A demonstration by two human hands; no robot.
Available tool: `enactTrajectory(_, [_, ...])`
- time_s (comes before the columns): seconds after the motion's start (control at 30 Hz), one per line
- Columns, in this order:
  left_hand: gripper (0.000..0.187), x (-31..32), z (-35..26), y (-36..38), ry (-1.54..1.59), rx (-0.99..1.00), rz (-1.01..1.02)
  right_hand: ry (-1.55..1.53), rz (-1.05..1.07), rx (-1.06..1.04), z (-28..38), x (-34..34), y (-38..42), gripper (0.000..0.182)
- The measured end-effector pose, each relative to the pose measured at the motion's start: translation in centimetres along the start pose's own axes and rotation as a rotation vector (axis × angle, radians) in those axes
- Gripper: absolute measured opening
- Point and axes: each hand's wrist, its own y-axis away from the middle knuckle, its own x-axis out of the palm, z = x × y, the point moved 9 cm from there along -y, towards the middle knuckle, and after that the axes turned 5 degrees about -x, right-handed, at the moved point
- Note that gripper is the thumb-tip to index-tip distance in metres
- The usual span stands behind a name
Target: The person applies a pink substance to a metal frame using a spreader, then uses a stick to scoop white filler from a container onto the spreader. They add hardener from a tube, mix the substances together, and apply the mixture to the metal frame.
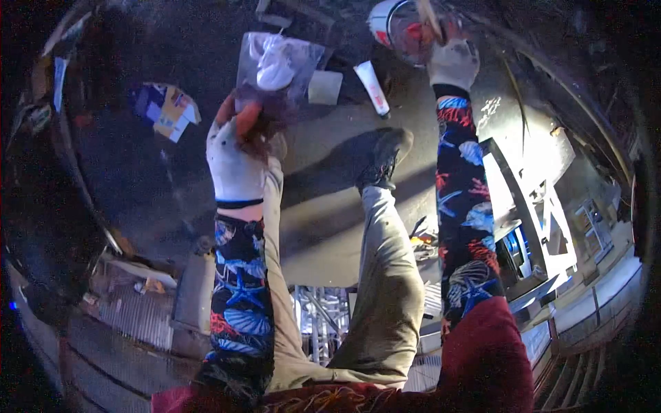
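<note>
My left hand point(241, 138), in a white fingerless glove, has its fingers bent around the lower edge of a clear plastic bag point(296, 51). Inside the bag is a white, rounded bundle point(274, 69). My right hand point(454, 65), also in a white glove, reaches to a round white container point(380, 24) with red inside or on it. A light wooden stick point(429, 19) rises over the container from my right hand, whose fingers look closed on it; their tips are partly hidden. Between the hands lie a white tube point(372, 88) and a pale square piece point(325, 87).
A torn, printed carton point(169, 110) lies on the dark surface at left. My dark shoe point(385, 155) stands mid-surface. On the right is a brightly lit white metal frame point(554, 234). Past the surface's near edge, a metal lattice point(320, 316) shows far below between my legs.
</note>
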Motion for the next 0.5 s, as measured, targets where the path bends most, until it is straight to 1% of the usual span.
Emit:
enactTrajectory(0.03, [0.045,0.7,0.0,0.8,0.038,-0.003,-0.043,-0.009,-0.014,-0.001,-0.4,0.4,0.5,0.046])
enactTrajectory(0.07, [0.045,1.0,0.0,0.6,0.037,-0.006,-0.037,-0.021,-0.02,-0.003,0.3,-0.7,0.9,0.049])
enactTrajectory(0.1, [0.045,1.1,0.0,0.5,0.029,-0.01,-0.032,0.076,-0.016,-0.067,1.1,-0.8,1.1,0.063])
enactTrajectory(0.13, [0.044,1.3,0.0,0.5,0.015,-0.007,-0.025,0.078,-0.015,-0.065,1.1,-0.8,1.5,0.063])
enactTrajectory(0.2, [0.044,1.4,0.2,0.3,0.012,-0.005,-0.018,-0.136,0.0,-0.089,3.0,-2.1,1.8,0.08])
enactTrajectory(0.23, [0.044,1.4,0.2,0.2,0.017,-0.007,-0.017,-0.001,0.047,-0.032,3.2,-1.4,2.0,0.1])
enactTrajectory(0.27, [0.044,1.5,0.3,0.2,0.026,-0.007,-0.014,0.005,0.044,-0.032,3.1,-1.8,1.9,0.1])
enactTrajectory(0.33, [0.044,1.3,0.3,0.2,0.039,-0.006,-0.009,-0.071,0.16,-0.042,3.4,-1.2,2.2,0.114])
enactTrajectory(0.4, [0.044,1.1,0.3,-0.1,0.001,-0.014,-0.002,-0.04,0.161,-0.017,3.3,-1.5,1.6,0.114])
enactTrajectory(0.47, [0.044,0.7,0.4,-0.3,-0.04,-0.031,-0.004,-0.124,0.22,0.028,2.8,-1.9,1.4,0.116])
enactTrajectory(0.5, [0.045,0.9,0.4,-0.5,-0.03,-0.026,0.018,-0.081,0.004,-0.081,3.4,-2.5,1.5,0.119])
